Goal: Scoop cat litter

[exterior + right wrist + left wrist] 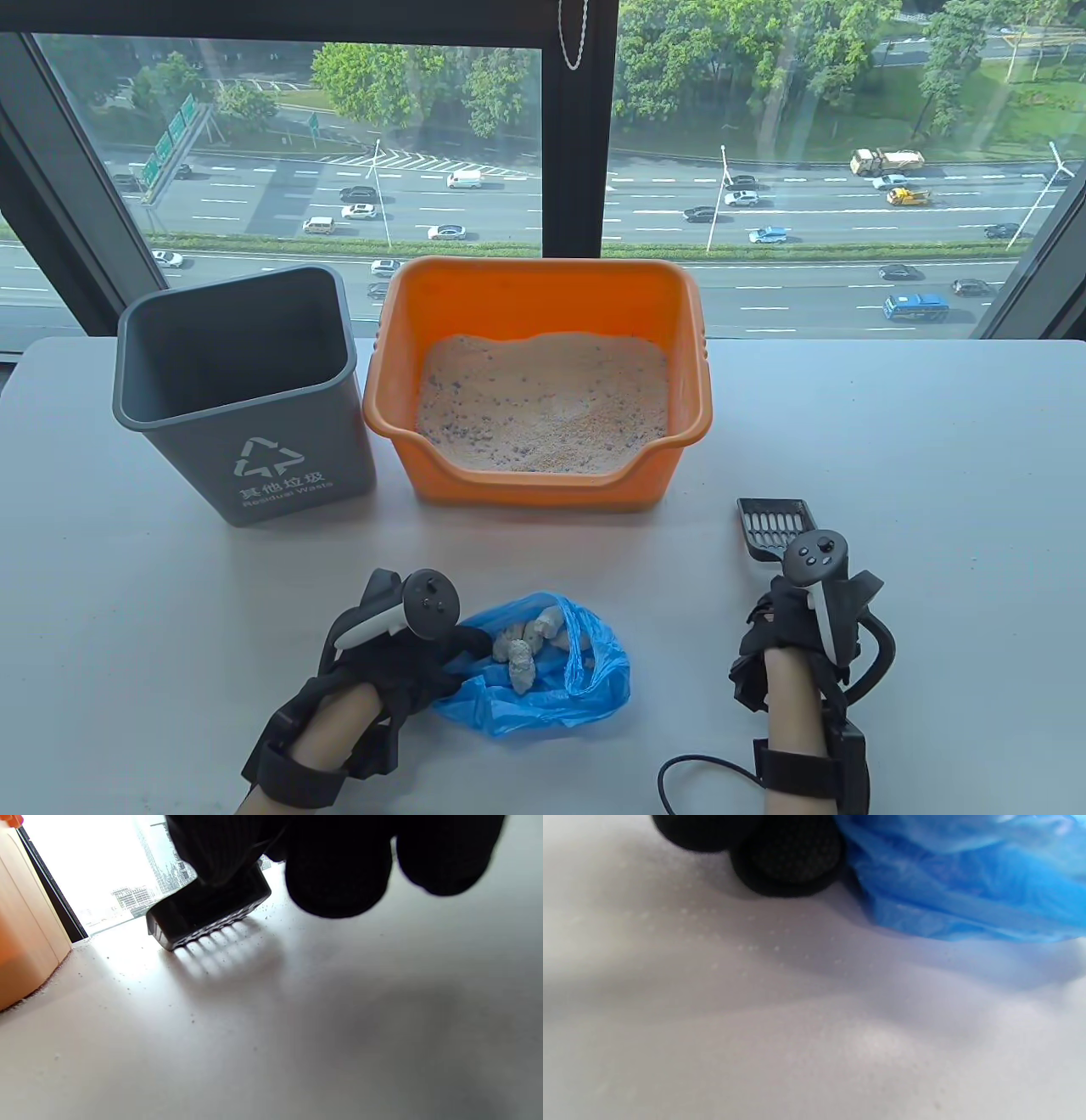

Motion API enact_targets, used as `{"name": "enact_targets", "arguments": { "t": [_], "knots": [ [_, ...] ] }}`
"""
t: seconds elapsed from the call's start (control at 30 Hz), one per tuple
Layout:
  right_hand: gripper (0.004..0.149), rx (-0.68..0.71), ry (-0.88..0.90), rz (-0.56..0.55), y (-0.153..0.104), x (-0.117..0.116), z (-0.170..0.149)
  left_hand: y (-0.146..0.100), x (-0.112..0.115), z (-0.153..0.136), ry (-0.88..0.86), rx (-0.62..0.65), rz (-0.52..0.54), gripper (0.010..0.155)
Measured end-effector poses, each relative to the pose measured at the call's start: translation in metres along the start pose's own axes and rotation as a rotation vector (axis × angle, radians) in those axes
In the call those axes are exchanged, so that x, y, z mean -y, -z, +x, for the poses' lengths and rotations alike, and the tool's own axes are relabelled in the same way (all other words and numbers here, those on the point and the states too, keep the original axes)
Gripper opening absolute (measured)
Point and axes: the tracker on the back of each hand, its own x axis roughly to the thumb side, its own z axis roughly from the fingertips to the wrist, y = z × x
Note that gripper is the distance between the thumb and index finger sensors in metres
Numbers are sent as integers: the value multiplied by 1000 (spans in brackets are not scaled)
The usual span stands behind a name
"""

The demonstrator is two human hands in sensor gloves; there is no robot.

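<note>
The right hand (pixel 806 624) is gripping the handle of the black litter scoop (pixel 774 526). In the right wrist view the fingers (pixel 339 878) are curling down over the handle, and the slotted scoop head (pixel 203 916) is projecting beyond the fingertips, tilted, with its front edge sitting on or just above the table (pixel 271 1035); contact cannot be confirmed.

The left hand (pixel 399 645) is resting on the table at the left edge of the blue plastic bag (pixel 543 671). In the left wrist view two gloved fingertips (pixel 789 857) are pressing down on the table surface right beside the bag's crumpled plastic (pixel 967 887). Whether the fingers are pinching the bag or only touching it cannot be told. The bag is lying open to the right of these fingers, and grey-white litter clumps (pixel 526 649) are sitting inside it.

The orange litter box (pixel 543 289), holding pale speckled cat litter (pixel 543 399), is standing well beyond both sets of fingers, between them in line. The grey waste bin (pixel 246 399) is standing just beside the box, ahead and to the left of the left fingers.
</note>
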Motion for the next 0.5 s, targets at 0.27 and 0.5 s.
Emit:
{"name": "enact_targets", "arguments": {
  "t": [0.27, 0.5],
  "knots": [
    [57, -126, -111, 73, -1, -16, -11, 0, 0, 0, 5, 1, 0, 61],
    [61, -126, -116, 78, -3, -17, -14, 0, 0, 0, 10, -1, 1, 61]
  ]
}}
